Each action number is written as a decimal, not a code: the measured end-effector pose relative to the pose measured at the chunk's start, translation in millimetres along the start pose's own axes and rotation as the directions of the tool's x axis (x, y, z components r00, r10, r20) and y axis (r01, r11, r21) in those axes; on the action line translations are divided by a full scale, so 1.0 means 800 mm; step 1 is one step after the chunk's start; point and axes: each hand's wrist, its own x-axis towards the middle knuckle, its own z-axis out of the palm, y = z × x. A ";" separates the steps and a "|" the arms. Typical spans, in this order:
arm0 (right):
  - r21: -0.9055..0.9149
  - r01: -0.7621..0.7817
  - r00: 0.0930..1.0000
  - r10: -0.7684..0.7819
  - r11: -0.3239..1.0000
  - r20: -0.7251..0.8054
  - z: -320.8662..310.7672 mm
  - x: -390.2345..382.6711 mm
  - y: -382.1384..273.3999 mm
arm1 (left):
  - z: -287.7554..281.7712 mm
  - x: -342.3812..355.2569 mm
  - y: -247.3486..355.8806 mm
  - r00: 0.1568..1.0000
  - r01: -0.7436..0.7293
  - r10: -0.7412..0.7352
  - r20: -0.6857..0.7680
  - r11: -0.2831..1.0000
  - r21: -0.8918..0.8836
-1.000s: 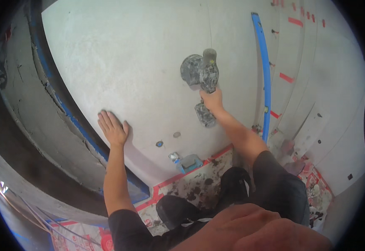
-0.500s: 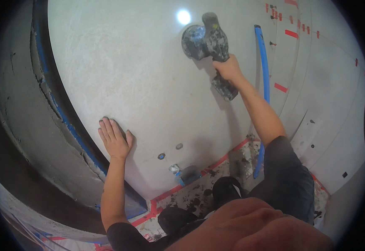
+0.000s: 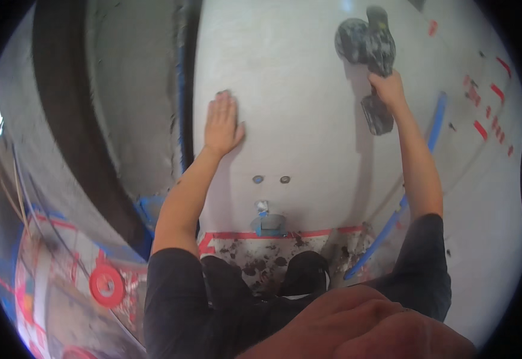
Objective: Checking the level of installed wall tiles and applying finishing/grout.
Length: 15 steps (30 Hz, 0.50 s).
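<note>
Two hands up at the pale panel point(image 3: 297, 119), one holding a dusty power tool point(image 3: 381, 51)
Going by the pair of round openings point(image 3: 258, 179): your right hand point(image 3: 388, 88) grips the tool's handle, up and right; your left hand point(image 3: 220, 124) lies flat and open on the panel, up and left. Grey-blue box point(image 3: 269, 226) and red tape point(image 3: 240, 234) just below, red ring point(image 3: 106, 304) well off lower left, and your right arm point(image 3: 416, 161) blocks part of the blue level point(image 3: 437, 119) off right.

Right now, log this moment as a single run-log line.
left hand: spread flat on pale wall | right hand: gripping dark power tool | nearby: blue bar, red tape along wall base
</note>
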 end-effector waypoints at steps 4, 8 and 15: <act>-0.102 0.134 0.982 -0.119 0.986 0.145 0.101 -0.100 -0.005 | -0.038 -0.001 0.023 0.987 0.149 -0.151 -0.059 0.988 -0.039; -0.186 0.193 0.966 -0.152 0.964 0.211 0.187 -0.185 -0.014 | -0.083 0.083 0.105 0.853 -0.024 -0.338 -0.398 0.735 -0.678; -0.053 -0.021 0.974 0.033 0.998 0.224 0.248 -0.228 -0.046 | -0.125 0.173 0.121 0.906 0.369 -0.424 -0.005 0.794 -0.484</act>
